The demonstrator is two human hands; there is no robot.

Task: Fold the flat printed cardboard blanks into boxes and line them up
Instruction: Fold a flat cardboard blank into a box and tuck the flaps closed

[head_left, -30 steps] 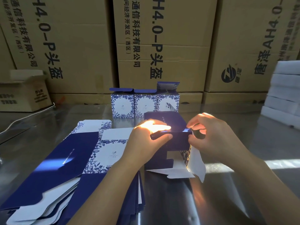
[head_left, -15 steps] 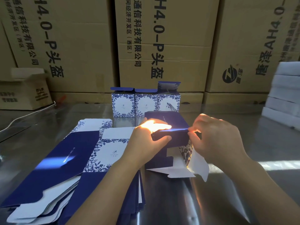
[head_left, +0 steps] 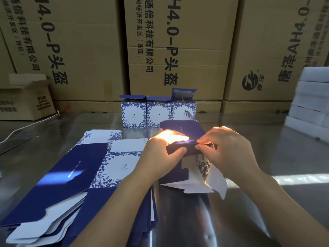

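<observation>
Shiny metal surface (head_left: 277, 207), with a wall of big brown cartons (head_left: 187, 32) behind it, black lettering printed on them. Both my forearms come in from the bottom edge and meet at centre on a half-folded box (head_left: 178, 126). It is dark blue with one blue-and-white floral side and sits on the surface just right of the stack of flat blanks (head_left: 74, 175). Left grip (head_left: 160, 154): back of the hand faces me, fingers curled over the box's top edge, thumb pressed on the near blue flap, so it is clamped on the box. A sun patch lies across the knuckles. Right grip (head_left: 229, 152): wrist bent inward, fingertips pinching the same blue flap at its right end, close to the left fingertips. The box's white bottom flaps (head_left: 195, 188) splay open on the surface toward me. Three finished boxes (head_left: 158, 114) stand in a row at the far side, touching side by side with lids open; the rightmost lid stands most upright. White stacked slabs (head_left: 311, 104) at the right edge, well apart. Small brown carton (head_left: 25, 102) far left, thin white cable (head_left: 26, 126) beside it.
</observation>
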